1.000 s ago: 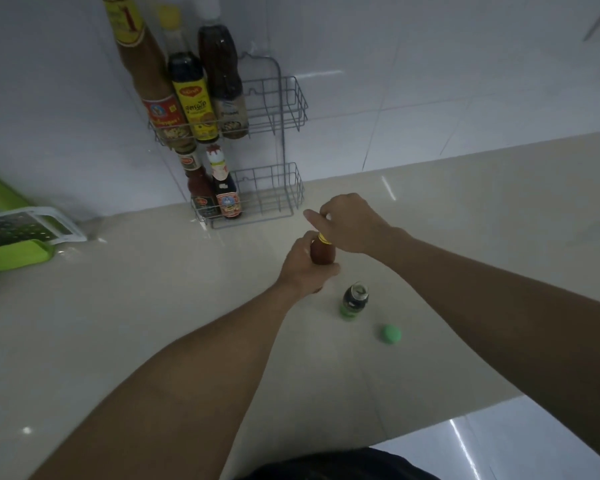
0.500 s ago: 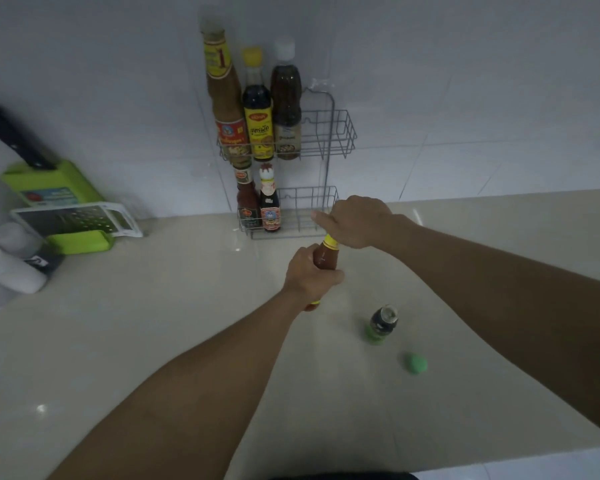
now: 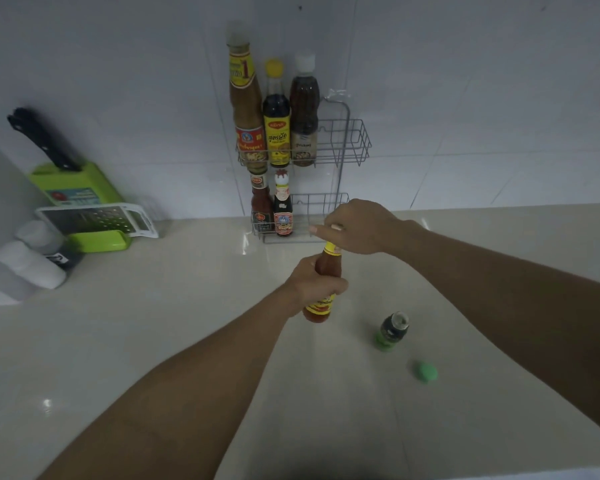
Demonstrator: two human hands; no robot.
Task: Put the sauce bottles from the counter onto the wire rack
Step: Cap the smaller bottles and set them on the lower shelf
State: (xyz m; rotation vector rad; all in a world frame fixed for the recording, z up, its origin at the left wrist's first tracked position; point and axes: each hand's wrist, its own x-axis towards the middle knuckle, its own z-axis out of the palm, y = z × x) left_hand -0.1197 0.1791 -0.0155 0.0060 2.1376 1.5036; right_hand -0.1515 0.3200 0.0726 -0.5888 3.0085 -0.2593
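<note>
While the pale desk (image 3: 153, 341) carries everything, we see the wire rack (image 3: 347, 147) at its far edge holding five bottles. Our left hand (image 3: 312, 282) wraps the red sauce bottle (image 3: 328, 268) mid-desk; our right hand (image 3: 357, 225) pinches its top. Right of it stand a small green bottle (image 3: 392, 332) and green cap (image 3: 426, 371).

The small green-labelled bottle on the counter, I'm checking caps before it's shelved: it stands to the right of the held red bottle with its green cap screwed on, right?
Not quite. In the head view the small green-labelled bottle stands open; its round green cap lies on the beige counter beside it.
</note>
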